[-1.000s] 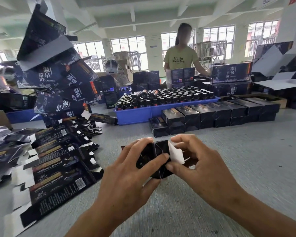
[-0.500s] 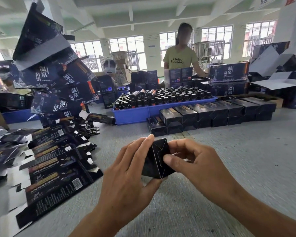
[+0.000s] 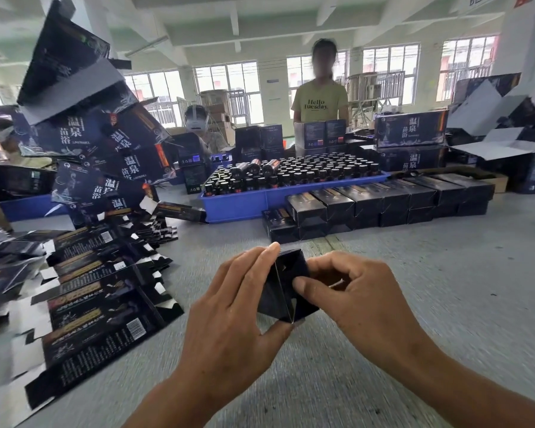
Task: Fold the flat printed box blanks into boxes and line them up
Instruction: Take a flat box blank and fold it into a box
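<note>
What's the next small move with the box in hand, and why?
Probably carry the box forward and set it at the near end of the row of boxes. Both the left hand and right hand grip it, its near end looks closed, and no white flap shows.

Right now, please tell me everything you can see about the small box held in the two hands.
The box is small, dark, glossy printed card, already folded up. Its closed near end faces the camera, with a pale cut edge down a corner. It is held tilted above the grey table. The left hand holds its left side, fingers straight along it and thumb beneath. The right hand grips its right side, thumb pressing on the end flap. The far end is hidden.
</note>
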`<state>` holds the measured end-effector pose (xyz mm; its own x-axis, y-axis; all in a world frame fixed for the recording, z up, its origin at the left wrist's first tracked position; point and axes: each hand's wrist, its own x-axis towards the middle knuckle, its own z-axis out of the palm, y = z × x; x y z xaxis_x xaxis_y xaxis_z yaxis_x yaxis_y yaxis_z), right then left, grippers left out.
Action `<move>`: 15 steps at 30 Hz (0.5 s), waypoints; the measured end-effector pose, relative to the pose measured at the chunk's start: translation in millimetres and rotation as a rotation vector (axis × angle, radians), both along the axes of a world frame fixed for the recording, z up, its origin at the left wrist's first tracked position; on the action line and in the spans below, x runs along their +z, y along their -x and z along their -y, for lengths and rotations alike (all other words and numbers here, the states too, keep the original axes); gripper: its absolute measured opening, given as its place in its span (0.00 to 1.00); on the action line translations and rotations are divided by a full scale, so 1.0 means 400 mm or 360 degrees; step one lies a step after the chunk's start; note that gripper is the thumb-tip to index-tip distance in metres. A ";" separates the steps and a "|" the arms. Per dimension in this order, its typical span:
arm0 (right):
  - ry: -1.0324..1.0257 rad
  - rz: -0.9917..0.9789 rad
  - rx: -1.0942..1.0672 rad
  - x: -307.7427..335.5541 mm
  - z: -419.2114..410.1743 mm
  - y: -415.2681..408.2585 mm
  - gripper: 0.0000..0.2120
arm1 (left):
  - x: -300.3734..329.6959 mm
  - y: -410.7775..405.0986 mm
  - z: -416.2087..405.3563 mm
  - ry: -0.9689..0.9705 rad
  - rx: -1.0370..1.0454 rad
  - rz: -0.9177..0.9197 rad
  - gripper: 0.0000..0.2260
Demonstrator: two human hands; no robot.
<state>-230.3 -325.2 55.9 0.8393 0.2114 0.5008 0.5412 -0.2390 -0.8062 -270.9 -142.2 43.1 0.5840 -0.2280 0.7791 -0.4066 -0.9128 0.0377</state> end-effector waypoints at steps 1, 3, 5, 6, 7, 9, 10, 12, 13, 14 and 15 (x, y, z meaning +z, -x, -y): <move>0.0016 -0.0006 0.0016 0.001 0.002 -0.001 0.08 | 0.002 0.001 -0.001 0.0014 -0.0006 0.0000 0.40; 0.0032 -0.0043 0.0085 0.005 0.008 -0.005 0.09 | 0.005 0.002 -0.002 0.0037 -0.0016 -0.0003 0.37; 0.0012 -0.0083 0.0176 0.008 0.014 -0.009 0.08 | 0.006 0.004 -0.002 0.0077 -0.0038 -0.0026 0.37; -0.0001 -0.0097 0.0217 0.010 0.017 -0.011 0.08 | 0.007 0.006 -0.002 0.0105 -0.0047 -0.0039 0.38; -0.0013 -0.0109 0.0255 0.013 0.020 -0.013 0.08 | 0.009 0.007 -0.002 0.0136 -0.0052 -0.0048 0.38; -0.0049 -0.0134 0.0317 0.017 0.024 -0.016 0.07 | 0.010 0.009 -0.003 0.0180 -0.0055 -0.0053 0.39; -0.0068 -0.0142 0.0332 0.018 0.025 -0.016 0.07 | 0.009 0.010 -0.004 0.0189 -0.0056 -0.0058 0.40; -0.0092 -0.0148 0.0339 0.018 0.025 -0.017 0.07 | 0.006 0.009 -0.007 0.0194 -0.0061 -0.0089 0.44; -0.0097 -0.0152 0.0342 0.018 0.025 -0.017 0.07 | 0.004 0.008 -0.009 0.0198 -0.0064 -0.0101 0.45; -0.0100 -0.0159 0.0344 0.018 0.024 -0.017 0.07 | 0.003 0.007 -0.011 0.0206 -0.0070 -0.0103 0.45; -0.0094 -0.0165 0.0339 0.019 0.024 -0.017 0.08 | 0.004 0.006 -0.012 0.0216 -0.0076 -0.0100 0.44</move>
<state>-223.6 -334.8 63.3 0.8266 0.3622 0.4308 0.4878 -0.0791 -0.8694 -273.5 -137.3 44.5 0.6236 -0.1517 0.7669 -0.4424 -0.8773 0.1861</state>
